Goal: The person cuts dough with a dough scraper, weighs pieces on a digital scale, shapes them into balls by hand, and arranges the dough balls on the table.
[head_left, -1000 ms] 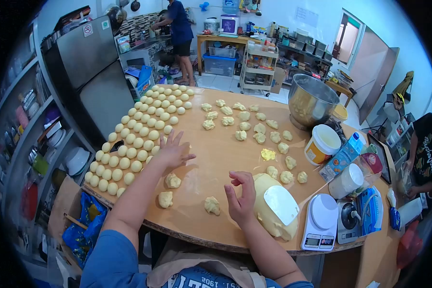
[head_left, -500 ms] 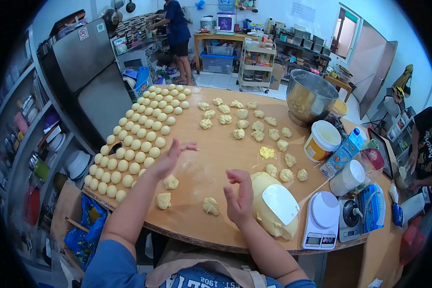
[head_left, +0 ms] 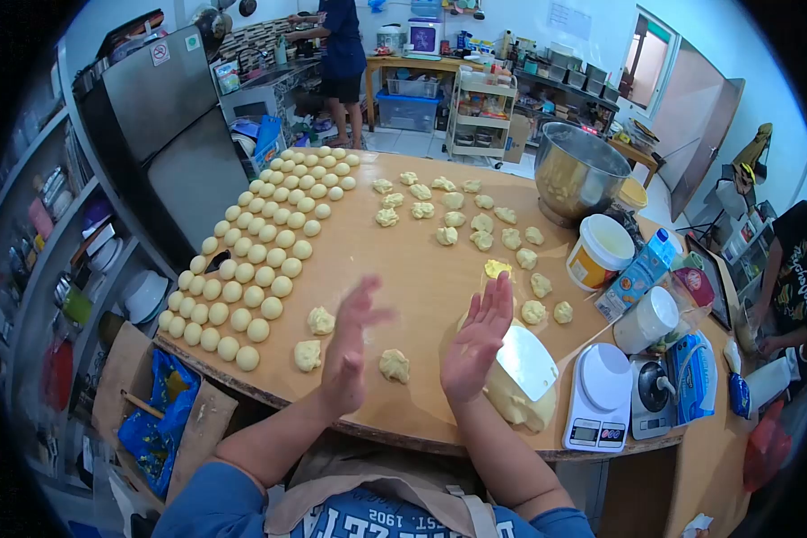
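My left hand [head_left: 346, 354] is raised over the table, fingers apart and slightly blurred, with nothing in it. Close by lie rough dough pieces [head_left: 308, 355], and another dough lump [head_left: 394, 366] rests between my two hands. My right hand [head_left: 480, 345] is up with its palm turned inward, fingers stretched out and empty. It partly hides a big dough mass [head_left: 520, 411], on which a white dough scraper [head_left: 527, 363] lies. Smooth dough balls [head_left: 254, 295] stand in rows on the left. Several unshaped dough pieces [head_left: 422, 210] are scattered toward the back, near a yellow lump [head_left: 497, 268].
Along the right stand a kitchen scale [head_left: 598, 394], a second scale [head_left: 652, 394], a white tub [head_left: 601, 251], a blue carton [head_left: 637, 273] and a steel mixing bowl [head_left: 581, 175]. One person [head_left: 339, 54] stands at the back counter; another person [head_left: 789, 269] is at far right.
My left hand has moved from beside the dough balls toward the middle, nearer my body. My right hand has shifted right, and its fingers have straightened upward.
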Motion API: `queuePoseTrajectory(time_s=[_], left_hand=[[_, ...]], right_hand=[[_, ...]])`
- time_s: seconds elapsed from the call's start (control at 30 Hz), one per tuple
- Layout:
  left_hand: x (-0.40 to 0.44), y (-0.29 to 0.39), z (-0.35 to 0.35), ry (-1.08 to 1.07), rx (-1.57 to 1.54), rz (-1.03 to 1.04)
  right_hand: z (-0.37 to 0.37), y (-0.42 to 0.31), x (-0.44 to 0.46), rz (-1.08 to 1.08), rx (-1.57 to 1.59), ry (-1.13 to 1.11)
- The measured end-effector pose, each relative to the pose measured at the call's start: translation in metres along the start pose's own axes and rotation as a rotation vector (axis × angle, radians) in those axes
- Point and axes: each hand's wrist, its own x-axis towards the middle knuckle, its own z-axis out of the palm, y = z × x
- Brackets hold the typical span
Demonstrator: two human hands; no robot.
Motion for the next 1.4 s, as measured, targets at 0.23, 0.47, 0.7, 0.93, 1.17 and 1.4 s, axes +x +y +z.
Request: queuePoseTrajectory(time_s=[0.23,0.47,0.7,0.93,1.17,1.4], left_hand=[[-0.007,0.02,0.063,-0.073,-0.212,0.151],[0.018,0.025,0.04,0.031,-0.086,0.524],[-0.038,0.035,0.035,-0.104,-0.444,0.085],[-0.016,0.039,-0.077,0.075,-0.817,-0.16],[0.03,0.009,-0.137,0.633,-0.727,0.503],[0.063,-0.04,-0.126,0.566,-0.349,0.42]], right_hand=[[0.019,-0.021,-0.013,-0.411,-0.343,-0.53],[0.049,-0.041,-0.064,-0.241,-0.197,-0.633],[0.067,-0.066,0.03,-0.397,-0.711,-0.623],[0.032,0.026,-0.012,-0.183,-1.233,-1.18],[0.009,0.047,-0.015,-0.037,-1.355,-1.355],[0.019,0.01,-0.06,0.129,-1.101,-1.517]])
